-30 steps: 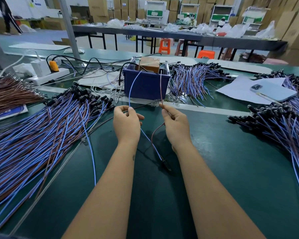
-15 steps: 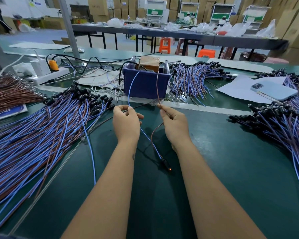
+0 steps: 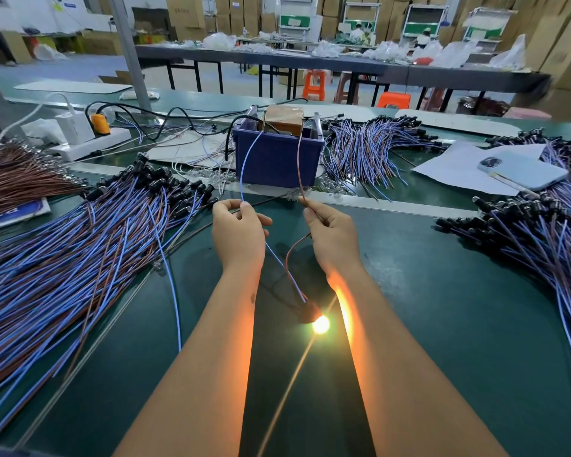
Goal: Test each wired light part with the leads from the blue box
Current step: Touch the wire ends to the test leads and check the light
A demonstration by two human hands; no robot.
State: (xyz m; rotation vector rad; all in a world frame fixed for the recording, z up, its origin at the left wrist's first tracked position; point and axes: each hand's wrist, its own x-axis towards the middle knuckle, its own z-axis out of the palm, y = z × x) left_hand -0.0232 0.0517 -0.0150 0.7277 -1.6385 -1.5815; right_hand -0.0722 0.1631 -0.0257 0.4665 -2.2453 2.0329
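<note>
A blue box [image 3: 277, 159] stands at the table's middle back with a blue lead [image 3: 246, 159] and a brown lead [image 3: 299, 159] running out of it toward me. My left hand [image 3: 238, 232] pinches the blue lead together with the blue wire of one light part. My right hand [image 3: 332, 235] pinches the brown lead together with that part's brown wire. The light part [image 3: 314, 316] lies on the green mat between my forearms, and its bulb glows bright orange-yellow.
A big fan of blue-and-brown wired light parts [image 3: 80, 258] covers the left of the table. More piles lie at the right [image 3: 541, 239] and behind the box [image 3: 373, 150]. A phone [image 3: 524, 169] on paper sits at the right, a power strip [image 3: 89, 143] at the back left.
The bulb was dark a second ago, showed a faint spot half a second ago, and now shines brightly. Both hands have stayed almost in place.
</note>
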